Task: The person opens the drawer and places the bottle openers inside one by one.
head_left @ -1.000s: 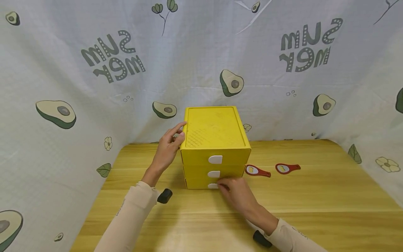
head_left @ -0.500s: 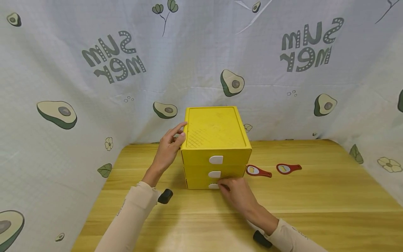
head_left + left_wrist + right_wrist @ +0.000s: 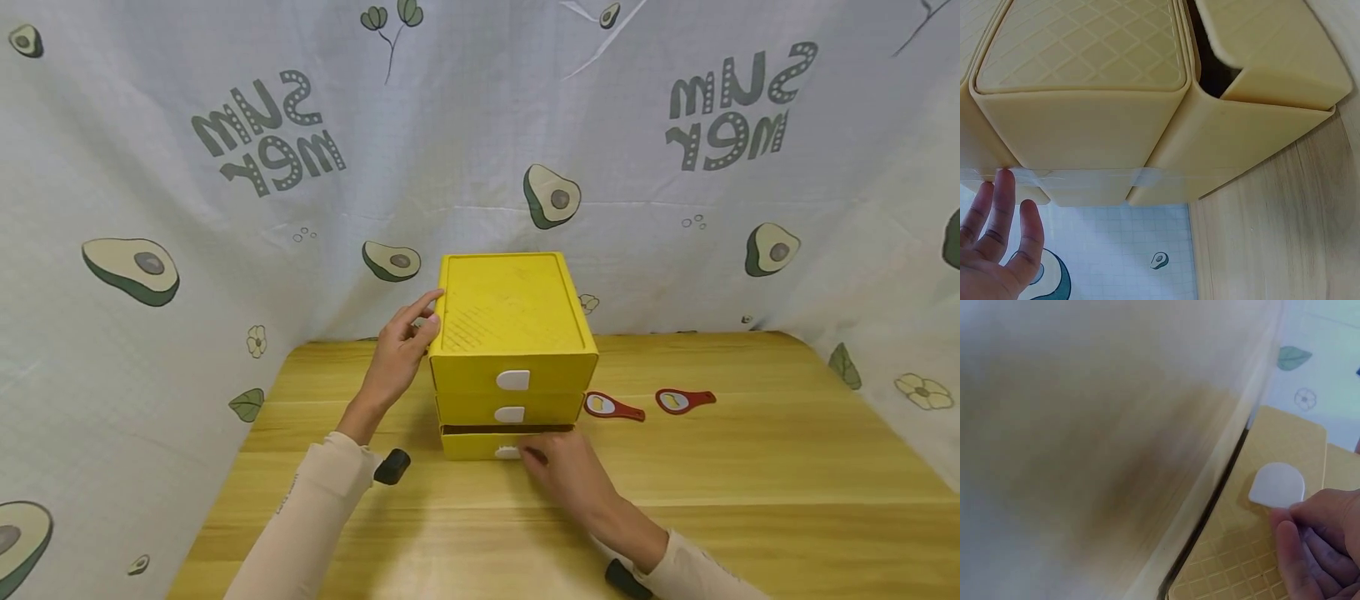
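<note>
In the head view, your yellow drawer unit stands at the centre of the frame, on a wooden table. You can count three drawers, each with a white tab; the top two are closed, and the bottom drawer stands slightly out, a dark slot above it. Your left hand, left of centre, rests against the unit's side with fingers spread. Your right hand, below and right of centre, has its fingers curled in at the bottom white tab. Only this view gives you the two red paddles, right of the unit and lying apart, and the two beige sleeves. Behind hangs one patterned cloth with two mirrored "summer" prints

The left wrist view shows what the head view hides: a strip of clear tape across the unit's side wall. Three of your fingers rise at lower left, one tip reaching that wall near the tape. The pulled drawer's gap is at upper right

The right wrist view shows one white tab, right of centre, pinched at its edge by your right hand, and the front's lattice texture. A large blurred surface fills the left; you cannot tell what it is
</note>
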Demonstrator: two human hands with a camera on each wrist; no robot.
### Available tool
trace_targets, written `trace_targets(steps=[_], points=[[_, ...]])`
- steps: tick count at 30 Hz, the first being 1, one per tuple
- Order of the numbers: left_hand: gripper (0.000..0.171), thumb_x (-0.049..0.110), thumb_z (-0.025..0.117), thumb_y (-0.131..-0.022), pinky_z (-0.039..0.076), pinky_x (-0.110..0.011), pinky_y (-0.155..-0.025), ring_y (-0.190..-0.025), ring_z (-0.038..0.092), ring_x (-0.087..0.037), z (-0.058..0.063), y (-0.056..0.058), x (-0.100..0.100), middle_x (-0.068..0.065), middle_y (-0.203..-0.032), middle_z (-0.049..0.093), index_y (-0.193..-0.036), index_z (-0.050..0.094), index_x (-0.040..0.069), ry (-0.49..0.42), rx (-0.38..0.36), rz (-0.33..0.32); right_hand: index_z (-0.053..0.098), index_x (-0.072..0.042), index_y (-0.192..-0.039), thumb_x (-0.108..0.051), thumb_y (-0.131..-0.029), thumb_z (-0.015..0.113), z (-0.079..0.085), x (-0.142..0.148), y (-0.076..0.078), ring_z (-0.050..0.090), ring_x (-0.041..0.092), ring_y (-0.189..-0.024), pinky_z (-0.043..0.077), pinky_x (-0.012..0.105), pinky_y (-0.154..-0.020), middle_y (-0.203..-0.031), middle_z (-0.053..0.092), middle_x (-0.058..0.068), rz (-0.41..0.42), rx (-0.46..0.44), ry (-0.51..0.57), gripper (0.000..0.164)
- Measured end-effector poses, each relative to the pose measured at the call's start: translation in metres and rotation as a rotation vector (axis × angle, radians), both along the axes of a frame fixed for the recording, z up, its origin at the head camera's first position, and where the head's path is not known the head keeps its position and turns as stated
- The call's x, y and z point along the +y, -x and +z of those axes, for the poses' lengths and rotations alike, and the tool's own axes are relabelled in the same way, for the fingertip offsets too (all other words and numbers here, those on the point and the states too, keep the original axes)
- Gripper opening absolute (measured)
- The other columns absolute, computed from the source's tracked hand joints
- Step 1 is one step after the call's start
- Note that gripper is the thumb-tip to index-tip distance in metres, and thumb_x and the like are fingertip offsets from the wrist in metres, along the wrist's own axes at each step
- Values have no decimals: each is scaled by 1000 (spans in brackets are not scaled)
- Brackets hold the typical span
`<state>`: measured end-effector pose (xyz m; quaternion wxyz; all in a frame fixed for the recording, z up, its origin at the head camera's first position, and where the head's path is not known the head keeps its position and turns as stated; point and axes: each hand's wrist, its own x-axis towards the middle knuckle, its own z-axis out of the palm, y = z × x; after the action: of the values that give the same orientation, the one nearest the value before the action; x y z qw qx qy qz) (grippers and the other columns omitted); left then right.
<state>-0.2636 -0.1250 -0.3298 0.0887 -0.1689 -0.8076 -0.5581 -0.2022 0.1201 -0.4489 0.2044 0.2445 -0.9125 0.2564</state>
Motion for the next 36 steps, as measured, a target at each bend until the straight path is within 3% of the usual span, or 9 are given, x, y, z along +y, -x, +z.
trace_targets(steps=[5, 14, 18, 22, 26, 30, 36], points=[[46, 21, 45, -106, 43, -30, -71, -72, 46, -22, 2, -1, 0, -20, -127, 55, -151, 47, 11, 14, 7, 5, 76, -12, -77, -1, -80, 78, 2, 0, -9, 45, -4, -59, 41, 14, -54, -70, 70, -7, 11, -26, -8, 12], [46, 21, 45, -106, 46, -39, -75, -76, 48, -31, -1, 1, 0, -20, -128, 54, -151, 46, 11, 9, 1, 0, 76, -12, -75, 0, -81, 75, 9, 0, -20, 41, -5, -56, 39, 14, -52, -69, 69, -8, 41, -83, -30, 13], [46, 23, 44, -106, 46, -45, -77, -76, 48, -34, -15, 14, -3, -19, -130, 53, -152, 46, 14, 0, -5, 6, 77, -12, -77, -4, -83, 75, 13, -1, -25, 43, -5, -57, 42, 16, -53, -70, 69, -8, 65, -105, -82, 10], [46, 26, 45, -106, 46, -43, -75, -76, 48, -32, -28, 25, -6, -18, -132, 53, -152, 46, 19, -5, 5, 8, 76, -13, -77, -8, -83, 76, 15, -2, -30, 45, -4, -59, 44, 19, -54, -70, 68, -9, 73, -92, -147, 8], [45, 31, 46, -106, 46, -39, -74, -74, 48, -26, -33, 26, -7, -14, -130, 54, -150, 48, 26, -7, 25, 8, 74, -13, -74, -8, -84, 75, 17, -2, -36, 39, -3, -56, 40, 18, -52, -66, 63, -10, 72, -79, -193, 12], [44, 35, 47, -105, 47, -40, -74, -74, 48, -30, -33, 26, -7, -10, -127, 55, -149, 50, 30, -11, 44, 5, 70, -15, -70, -9, -85, 74, 20, -2, -44, 35, -2, -53, 34, 17, -49, -61, 58, -11, 74, -75, -230, 16], [44, 38, 47, -105, 48, -39, -73, -74, 49, -28, -32, 27, -7, -8, -127, 55, -148, 50, 33, -2, 47, 8, 70, -14, -71, -10, -86, 73, 26, -2, -55, 34, 0, -52, 33, 18, -49, -60, 54, -11, 82, -156, -281, 16]])
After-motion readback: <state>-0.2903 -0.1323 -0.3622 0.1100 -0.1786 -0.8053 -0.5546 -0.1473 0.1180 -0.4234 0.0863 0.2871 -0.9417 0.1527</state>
